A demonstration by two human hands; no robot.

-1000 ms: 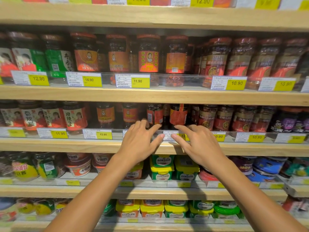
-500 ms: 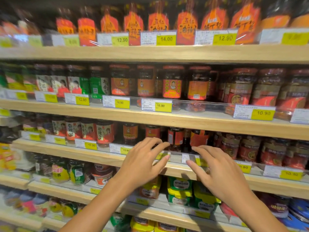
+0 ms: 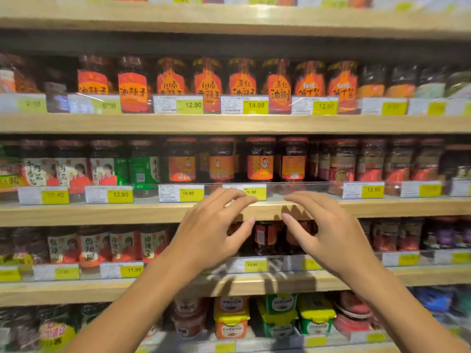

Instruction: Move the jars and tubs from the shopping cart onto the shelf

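Dark sauce jars with red caps and orange labels stand in a row on the wooden shelf across the middle of the frame, behind a clear rail carrying yellow price tags. Just below centre, the left hand and right hand hover side by side in front of that shelf's edge, fingers spread and loosely bent, holding nothing. More red-labelled jars fill the shelf in the upper half of the frame. Green, yellow and red tubs sit stacked on the bottom shelf, between the forearms.
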